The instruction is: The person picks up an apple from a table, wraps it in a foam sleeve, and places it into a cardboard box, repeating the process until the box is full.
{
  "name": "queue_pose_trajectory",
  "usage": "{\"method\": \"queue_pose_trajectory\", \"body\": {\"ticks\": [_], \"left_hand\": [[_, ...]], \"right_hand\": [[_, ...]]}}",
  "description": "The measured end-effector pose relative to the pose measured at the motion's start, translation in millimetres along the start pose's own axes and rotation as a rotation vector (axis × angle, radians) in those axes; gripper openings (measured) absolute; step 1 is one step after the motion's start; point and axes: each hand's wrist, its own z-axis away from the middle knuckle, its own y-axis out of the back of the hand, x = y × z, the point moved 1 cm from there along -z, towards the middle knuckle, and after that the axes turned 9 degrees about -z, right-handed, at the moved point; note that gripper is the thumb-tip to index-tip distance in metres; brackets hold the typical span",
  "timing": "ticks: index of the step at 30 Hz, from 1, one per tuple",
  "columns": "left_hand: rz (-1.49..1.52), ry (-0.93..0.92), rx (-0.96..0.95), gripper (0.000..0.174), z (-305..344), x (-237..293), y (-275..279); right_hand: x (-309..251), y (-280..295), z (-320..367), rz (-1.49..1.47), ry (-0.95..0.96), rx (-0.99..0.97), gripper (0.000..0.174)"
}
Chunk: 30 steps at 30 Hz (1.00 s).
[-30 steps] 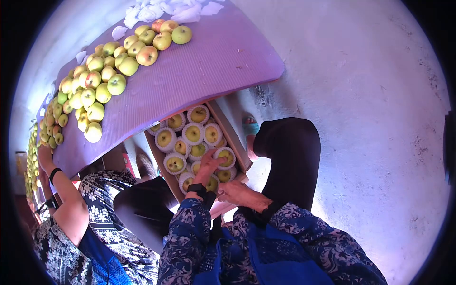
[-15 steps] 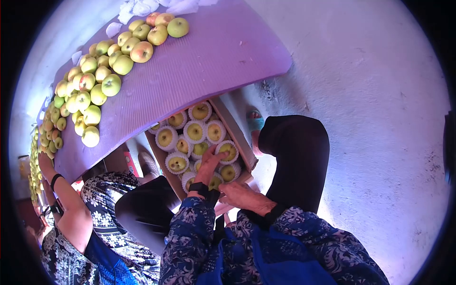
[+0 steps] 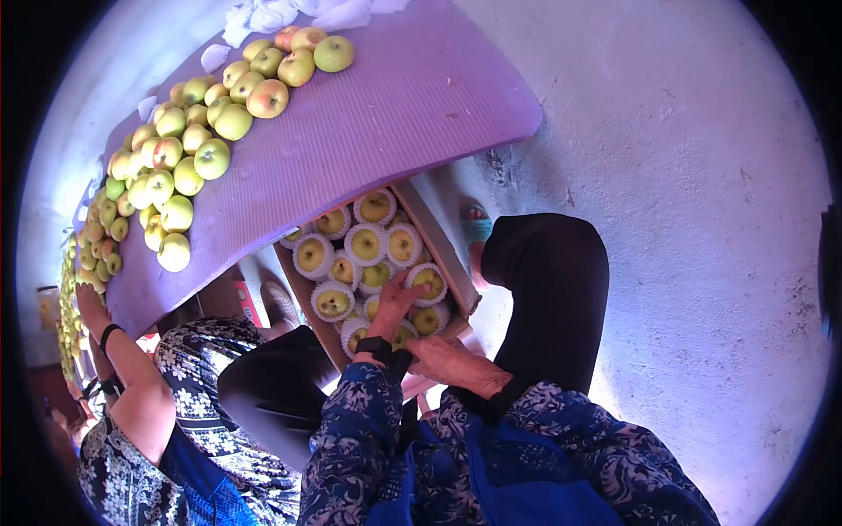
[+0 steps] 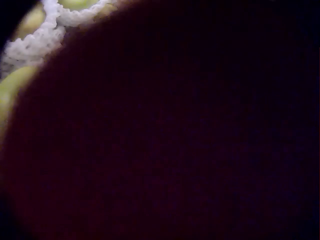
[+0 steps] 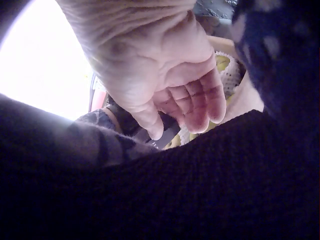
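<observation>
Shifted slightly rightward since the earlier frame, left grip [image 3: 396, 305] presses released fingers against a netted apple [image 3: 429, 279] in the box [image 3: 441, 244] below the tabletop [image 3: 377, 114], apparently seating it, while right grip [image 3: 452, 359] rests released on the box edge.

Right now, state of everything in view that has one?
cardboard box, open, nearly full
netted apples, packed in the box
loose apples, bare, on the purple mat
foam nets, empty, at the mat's far end
left hand, fingers resting on netted apples
right hand, loosely curled, empty, at the box's near edge
</observation>
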Motion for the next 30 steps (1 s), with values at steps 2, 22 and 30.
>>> {"method": "queue_pose_trajectory", "body": {"ticks": [2, 22, 30], "left_hand": [[0.002, -0.005, -0.046, 0.066, 4, 4, 2], [0.065, 0.034, 0.025, 0.077, -2, -15, 5], [-0.831, -0.244, 0.147, 0.086, 12, 13, -5]], "right_hand": [[0, 0, 1, -0.003, 0.011, 0.005, 0.03], [-4, -1, -4, -0.023, 0.03, -0.004, 0.028], [1, -7, -8, -0.004, -0.028, -0.076, 0.037]]}}
